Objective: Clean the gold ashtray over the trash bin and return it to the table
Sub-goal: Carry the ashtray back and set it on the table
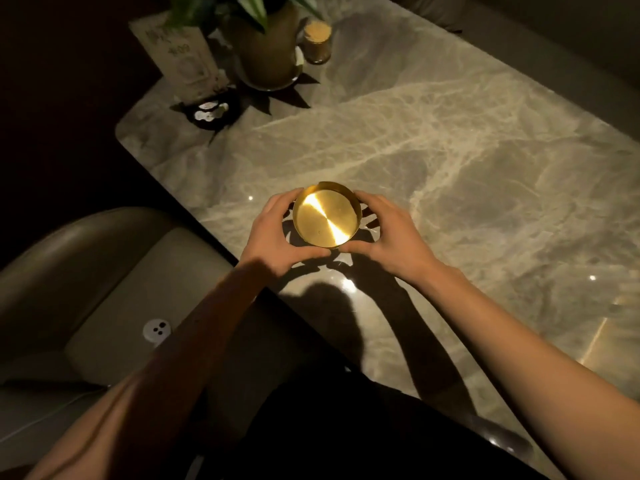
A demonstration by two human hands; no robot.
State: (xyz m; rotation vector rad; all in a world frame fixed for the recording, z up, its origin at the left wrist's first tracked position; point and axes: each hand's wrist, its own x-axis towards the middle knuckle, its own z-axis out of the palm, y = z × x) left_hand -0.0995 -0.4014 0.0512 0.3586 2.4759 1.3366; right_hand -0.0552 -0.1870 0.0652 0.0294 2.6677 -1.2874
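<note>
Near the table's front edge, both sets of fingers curl around a gold ashtray (325, 214), one hand on each side. The left hand (268, 233) cups the left wall, its thumb reaching along the near rim and its fingertips (289, 202) touching the far left of the rim. The right hand (388, 233) mirrors it on the right, thumb running along the near side and fingers spread behind the right wall, their tips partly hidden by the metal. Each hand is half closed, wrapped loosely on the dish rather than clenched.

The ashtray is round and shallow with a short upright wall, its flat inside bare and bright where light streaks across it. It sits low over the marble table (450, 150); shadows of the fingers fall just under it, and whether its base touches the stone cannot be told.

Both forearms are bare and reach in from the bottom of the view, casting a dark shadow on the near stone. To the left, below the table edge, is a padded seat (114, 306) with a small white round object (157, 329) lying on it. At the far left corner of the table stand a potted plant (266, 46), a small jar (317, 41) just beside it, a card stand (180, 57), and a dark dish (211, 110) holding pale pieces.
</note>
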